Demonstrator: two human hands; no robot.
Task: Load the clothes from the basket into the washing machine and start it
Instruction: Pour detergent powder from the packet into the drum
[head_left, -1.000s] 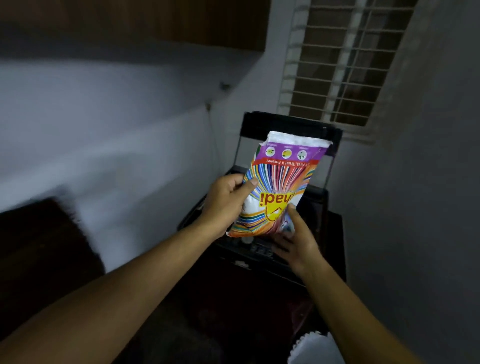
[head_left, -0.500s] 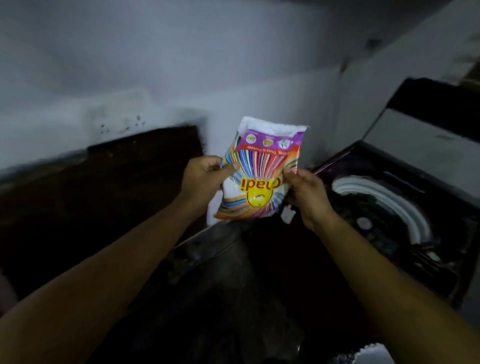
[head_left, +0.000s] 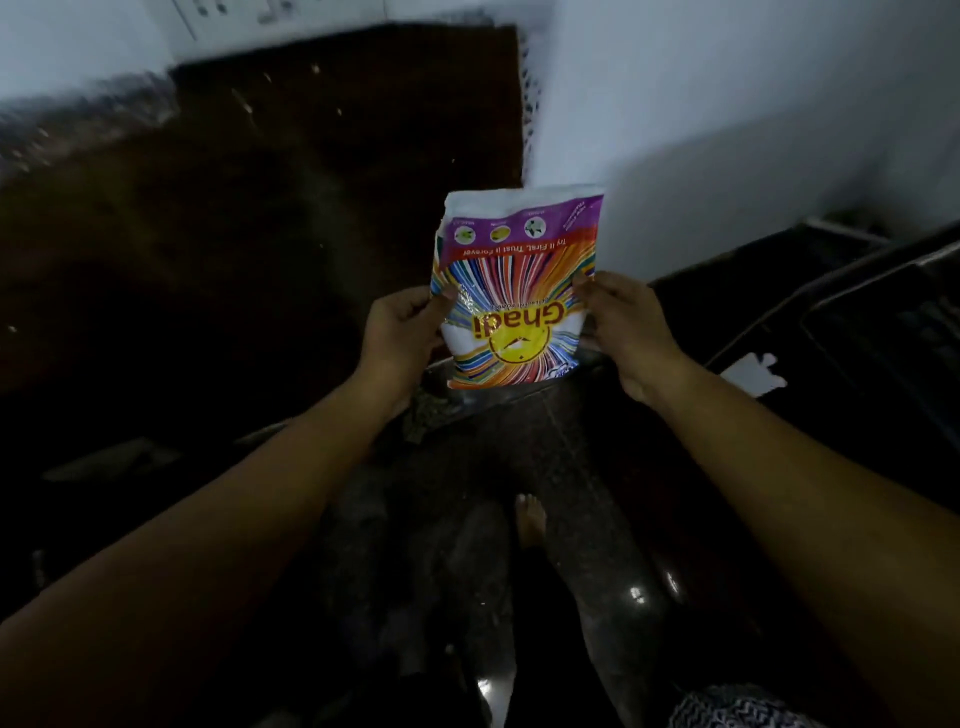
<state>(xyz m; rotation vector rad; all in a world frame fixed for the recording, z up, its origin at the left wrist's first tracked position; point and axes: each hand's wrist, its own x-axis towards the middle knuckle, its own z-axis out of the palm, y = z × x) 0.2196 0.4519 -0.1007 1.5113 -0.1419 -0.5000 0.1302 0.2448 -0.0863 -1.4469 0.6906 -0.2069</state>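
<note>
Left hand (head_left: 402, 335) and right hand (head_left: 626, 325) are both gripping a detergent packet (head_left: 514, 291), one on each side edge, thumbs pressing the front. Packet is hanging upside down toward the camera: the "Ghadi" lettering is reading inverted, the purple band and white sealed end pointing away from the person. Both forearms are reaching forward from the lower corners. Packet is sitting in mid-air above a dark floor (head_left: 519, 467), in front of a pale wall (head_left: 701, 104). A dark mat or board (head_left: 311, 156) is leaning or lying to the left; cannot tell which. Washing machine (head_left: 857, 322) is showing only as a dark edge at far right, a white scrap (head_left: 753, 374) lying on it. A bare foot (head_left: 530, 519) is standing on the floor below. Patterned fabric (head_left: 737, 706) is peeking in at the bottom right. Basket is out of view.
</note>
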